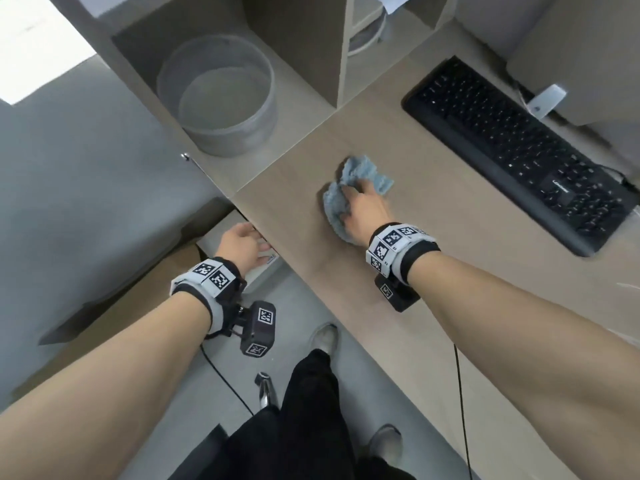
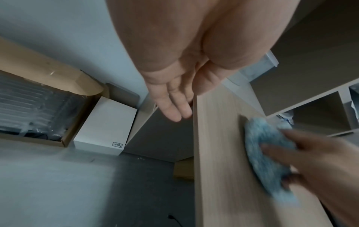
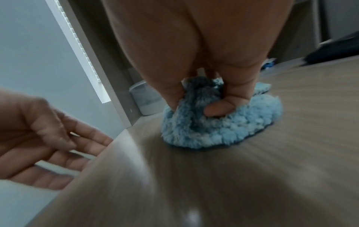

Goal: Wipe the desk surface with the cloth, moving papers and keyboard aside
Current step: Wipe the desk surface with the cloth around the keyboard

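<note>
Mid-frame on the desk [image 1: 433, 306], the right hand [image 1: 363, 206] bunches the blue cloth [image 1: 360, 173] mid-wipe, the left hand [image 1: 244, 245] hangs slack-fingered off the edge; next, I'd guess, shifting the keyboard [image 1: 519, 150] at upper right.

A translucent round container [image 1: 221, 98] stands in an open shelf compartment [image 1: 294, 39]. Below, on the grey floor [image 1: 194, 393], a white box [image 2: 104, 126] sits beside an open cardboard box [image 2: 38, 107] with plastic-wrapped contents. A black cable [image 1: 221, 379] crosses the floor.
</note>
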Available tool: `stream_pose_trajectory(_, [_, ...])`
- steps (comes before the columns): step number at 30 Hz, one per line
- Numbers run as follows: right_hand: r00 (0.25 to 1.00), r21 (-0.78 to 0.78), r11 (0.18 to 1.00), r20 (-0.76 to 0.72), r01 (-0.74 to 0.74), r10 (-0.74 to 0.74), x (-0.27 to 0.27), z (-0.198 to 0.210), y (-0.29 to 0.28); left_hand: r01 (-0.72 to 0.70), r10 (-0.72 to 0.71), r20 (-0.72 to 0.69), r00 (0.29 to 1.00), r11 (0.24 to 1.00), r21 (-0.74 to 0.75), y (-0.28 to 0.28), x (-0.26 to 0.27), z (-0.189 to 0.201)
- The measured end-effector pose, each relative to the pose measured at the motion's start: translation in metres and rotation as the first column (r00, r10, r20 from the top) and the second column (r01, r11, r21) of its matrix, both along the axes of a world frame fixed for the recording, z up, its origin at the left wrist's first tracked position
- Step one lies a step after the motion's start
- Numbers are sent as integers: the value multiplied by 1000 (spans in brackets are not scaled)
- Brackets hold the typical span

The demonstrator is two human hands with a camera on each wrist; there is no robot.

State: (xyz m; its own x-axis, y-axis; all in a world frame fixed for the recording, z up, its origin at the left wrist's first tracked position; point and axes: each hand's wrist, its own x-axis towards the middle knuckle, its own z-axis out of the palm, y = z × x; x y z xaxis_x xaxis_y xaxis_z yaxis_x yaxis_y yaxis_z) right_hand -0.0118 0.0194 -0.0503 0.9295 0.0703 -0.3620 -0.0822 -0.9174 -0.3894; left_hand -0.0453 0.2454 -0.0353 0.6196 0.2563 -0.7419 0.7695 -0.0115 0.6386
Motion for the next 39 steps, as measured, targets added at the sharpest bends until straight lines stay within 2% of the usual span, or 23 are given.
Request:
stream_pose_trajectory(4, [977, 22, 978, -42, -206, 207, 42, 4, 60, 22, -22, 6, 1000, 998, -54, 6, -4, 4])
stream_pose_trajectory(8, [902, -36, 901, -53, -431, 429, 31, 10, 112, 68, -67, 24, 998, 995, -67, 8, -10, 6])
stream_pose_trajectory(11, [877, -39, 878, -82, -477, 473, 0, 14, 101, 60, -60, 30, 998, 998, -20, 1, -16, 8])
stream_pose_trajectory(13, [887, -12, 887, -28, -462, 462, -25, 15, 78, -13, 13, 28, 1000, 1000, 2, -6, -19, 10])
stream_pose_trajectory(16, [920, 6, 920, 7, -392, 392, -82, 15, 24, -79, 79, 23, 997, 997, 3, -29, -37, 10])
stream_pose_trajectory(21, [983, -20, 984, -48, -179, 178, -182, 9, -79, 57, -57, -4, 998, 990, 127, -81, -93, -6])
stream_pose_trajectory(24, [998, -56, 998, -59, 20, -24, -220, 6, -151, 221, -224, -22, 974, 934, 281, -104, -121, -33])
stream_pose_trajectory(25, [993, -68, 993, -52, 101, -105, -230, 5, -176, 242, -247, -22, 969, 919, 312, -104, -125, -56])
stream_pose_trajectory(27, [964, -95, 961, -31, 260, -263, -240, 6, -216, 284, -286, -44, 957, 897, 339, -108, -133, -66])
stream_pose_trajectory(29, [927, -135, 921, -34, 366, -373, -237, 9, -235, 322, -324, -51, 945, 886, 333, -114, -139, -51])
stream_pose_trajectory(32, [904, -193, 891, -47, 410, -426, -208, 12, -219, 321, -321, -44, 946, 906, 276, -118, -142, -28])
stream_pose_trajectory(34, [942, -175, 930, -38, 323, -334, -189, 13, -185, 213, -211, -30, 977, 965, 152, -120, -140, -18])
stream_pose_trajectory(36, [993, -148, 984, -40, 103, -110, -187, 10, -141, 153, -150, -31, 988, 981, 123, -120, -137, -11])
stream_pose_trajectory(39, [979, -108, 974, -55, -201, 196, -222, 8, -98, 104, -100, -44, 994, 991, 89, -114, -134, -12])
